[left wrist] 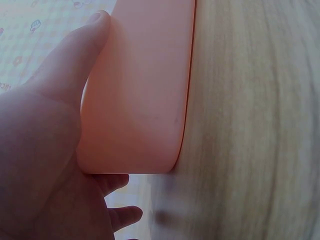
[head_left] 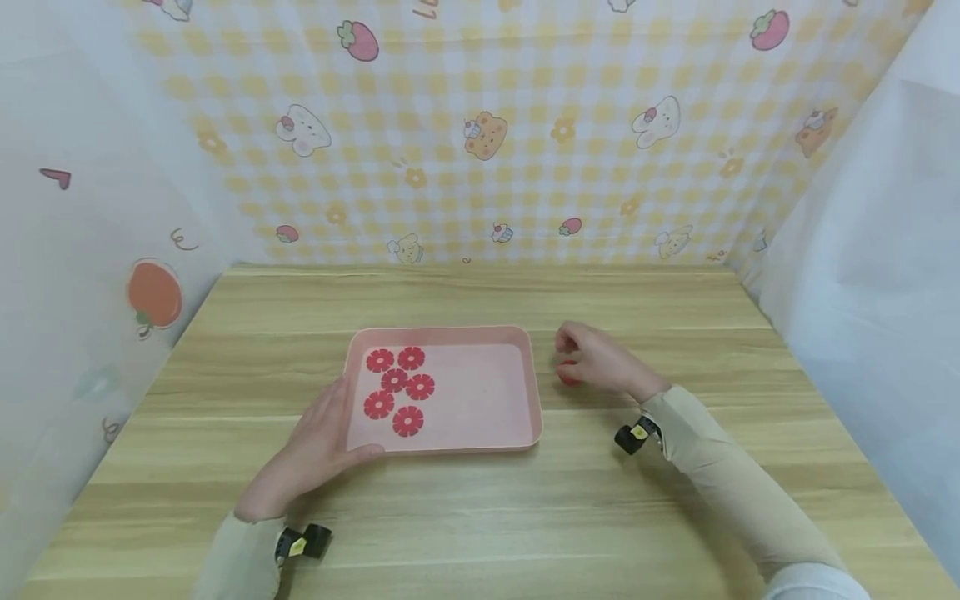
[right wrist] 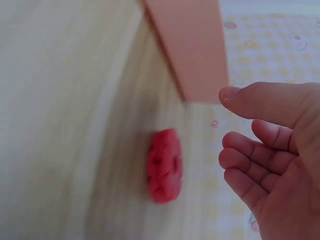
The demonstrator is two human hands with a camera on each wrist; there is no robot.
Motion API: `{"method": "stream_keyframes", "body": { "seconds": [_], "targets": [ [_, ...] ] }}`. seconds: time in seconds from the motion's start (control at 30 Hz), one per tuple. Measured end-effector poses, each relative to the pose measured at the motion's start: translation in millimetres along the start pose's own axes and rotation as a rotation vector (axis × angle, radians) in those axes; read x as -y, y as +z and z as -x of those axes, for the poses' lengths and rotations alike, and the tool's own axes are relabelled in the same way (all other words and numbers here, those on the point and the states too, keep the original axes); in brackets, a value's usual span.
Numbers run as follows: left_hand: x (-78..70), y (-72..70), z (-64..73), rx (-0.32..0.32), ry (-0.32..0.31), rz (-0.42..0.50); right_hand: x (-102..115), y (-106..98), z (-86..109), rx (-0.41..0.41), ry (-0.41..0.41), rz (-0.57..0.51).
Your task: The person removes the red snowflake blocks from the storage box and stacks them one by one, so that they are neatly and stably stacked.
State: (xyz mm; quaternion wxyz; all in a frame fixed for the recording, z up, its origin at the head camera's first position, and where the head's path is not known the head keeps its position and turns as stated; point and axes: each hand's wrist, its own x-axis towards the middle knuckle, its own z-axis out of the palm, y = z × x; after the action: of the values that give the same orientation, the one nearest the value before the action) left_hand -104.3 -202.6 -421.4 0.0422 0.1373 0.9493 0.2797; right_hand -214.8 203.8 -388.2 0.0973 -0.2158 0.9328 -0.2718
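A shallow pink tray lies on the wooden table with several red notched discs, flower-like with a centre hole, on its left half. My left hand rests against the tray's near left corner, thumb along the front wall and fingers along the left side. In the left wrist view, the straight thumb lies along the pink wall. Right of the tray, my right hand hovers with loosely bent fingers and thumb apart, holding nothing. Below it, on the table, sit red notched discs, seemingly stacked; their number cannot be told.
The wooden table extends around the tray. A yellow checked cloth with cartoon prints hangs behind it, and pale sheets stand at both sides. Small black cameras are strapped to both wrists.
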Motion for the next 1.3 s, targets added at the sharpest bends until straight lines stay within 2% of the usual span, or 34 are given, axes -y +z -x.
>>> {"method": "stream_keyframes", "body": {
  "seconds": [0.37, 0.63, 0.9, 1.3],
  "targets": [
    [1.1, 1.0, -0.6, -0.005, 0.003, -0.007, 31, -7, -20.0, -0.001, -0.156, 0.066],
    [1.9, 2.4, -1.1, -0.012, 0.018, -0.003, 58, -8, -37.9, 0.052, -0.188, 0.043],
    [2.9, 1.3, -0.8, -0.019, 0.016, 0.001, 81, 12, -61.3, 0.113, -0.266, 0.005],
    [1.2, 1.8, -0.4, -0.037, 0.024, 0.011, 106, 44, -86.7, 0.270, -0.238, -0.039]
  ]
}}
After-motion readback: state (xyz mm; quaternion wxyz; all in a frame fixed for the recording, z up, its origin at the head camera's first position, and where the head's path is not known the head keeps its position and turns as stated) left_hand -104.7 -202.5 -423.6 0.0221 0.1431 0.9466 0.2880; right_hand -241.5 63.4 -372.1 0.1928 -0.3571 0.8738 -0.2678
